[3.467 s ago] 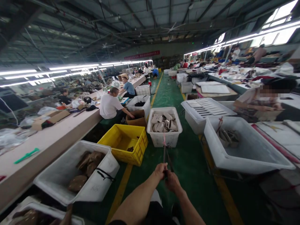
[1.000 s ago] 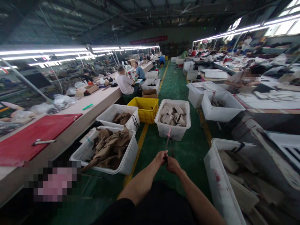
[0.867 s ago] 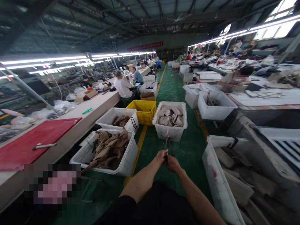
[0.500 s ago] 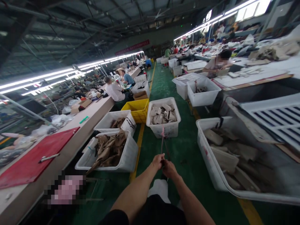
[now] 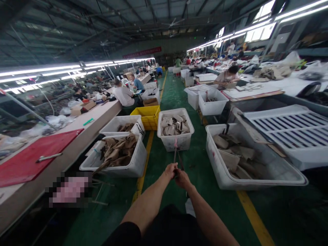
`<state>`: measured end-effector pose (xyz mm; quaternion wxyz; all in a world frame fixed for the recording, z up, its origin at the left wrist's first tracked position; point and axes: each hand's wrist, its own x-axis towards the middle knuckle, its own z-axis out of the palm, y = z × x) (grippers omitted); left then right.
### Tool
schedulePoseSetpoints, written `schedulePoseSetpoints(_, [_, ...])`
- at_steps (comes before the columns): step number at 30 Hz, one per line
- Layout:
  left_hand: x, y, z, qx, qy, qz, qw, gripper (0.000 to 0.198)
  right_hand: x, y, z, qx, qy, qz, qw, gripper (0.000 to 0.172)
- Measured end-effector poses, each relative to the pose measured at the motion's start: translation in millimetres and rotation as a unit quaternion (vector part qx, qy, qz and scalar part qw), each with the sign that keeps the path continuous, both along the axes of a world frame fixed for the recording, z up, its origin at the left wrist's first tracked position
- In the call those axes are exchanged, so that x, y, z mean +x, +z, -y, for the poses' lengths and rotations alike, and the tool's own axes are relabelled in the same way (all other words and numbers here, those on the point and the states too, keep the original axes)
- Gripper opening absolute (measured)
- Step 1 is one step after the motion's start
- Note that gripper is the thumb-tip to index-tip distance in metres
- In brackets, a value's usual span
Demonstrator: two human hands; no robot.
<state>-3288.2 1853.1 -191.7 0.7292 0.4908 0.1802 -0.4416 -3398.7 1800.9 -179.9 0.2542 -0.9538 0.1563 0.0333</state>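
Observation:
My left hand (image 5: 171, 169) and my right hand (image 5: 182, 177) are closed side by side on a dark strap (image 5: 177, 159) stretched out in front of me. The strap runs to the near wall of a white bin (image 5: 175, 144) full of beige cut pieces (image 5: 173, 125), tied there with a pink knot (image 5: 175, 141). The bin stands on the green aisle floor (image 5: 205, 177), about an arm's length beyond my hands.
Left: two white bins of brown pieces (image 5: 118, 153), a yellow crate (image 5: 146, 116), a long bench with a red mat (image 5: 30, 160). Right: a large white bin (image 5: 246, 160), a slatted white tray (image 5: 289, 126). Seated workers (image 5: 123, 95) line both benches.
I have moved backward along the aisle with the white bin following on the strap; bins that were ahead now lie beside it. Both hands have kept their grip.

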Motion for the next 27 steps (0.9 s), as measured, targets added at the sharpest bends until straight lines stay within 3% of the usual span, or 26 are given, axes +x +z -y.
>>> schedulePoseSetpoints(4, [-52,-11.9,-96,-0.019,-0.001,-0.038,0.999,0.035,-51,-5.7,-90,-0.019,0.011,-0.041,0.999,0.049])
schedulePoseSetpoints(7, [-99,-10.4,-157,-0.028,-0.001,-0.068,0.997,0.035,-96,1.4,-145,-0.027,0.028,-0.071,0.997,0.045])
schedulePoseSetpoints(12, [-160,9.1,-237,-0.03,-0.009,-0.087,0.996,0.034,-156,24.2,-216,-0.033,0.055,-0.081,0.995,0.041])
schedulePoseSetpoints(15, [-196,18.2,-269,-0.029,0.001,-0.078,0.997,0.035,-190,32.1,-244,-0.042,0.061,-0.074,0.995,0.038])
schedulePoseSetpoints(18, [-249,23.5,-275,-0.027,0.012,-0.066,0.997,0.035,-240,36.9,-250,-0.049,0.063,-0.063,0.995,0.038])
schedulePoseSetpoints(23, [-358,30.5,-233,-0.008,0.02,-0.036,0.999,0.033,-350,40.8,-220,-0.041,0.048,-0.031,0.998,0.043])
schedulePoseSetpoints(27, [-435,24.5,-213,0.008,0.013,-0.014,1.0,0.032,-431,25.3,-205,-0.014,0.032,0.006,0.999,0.046])
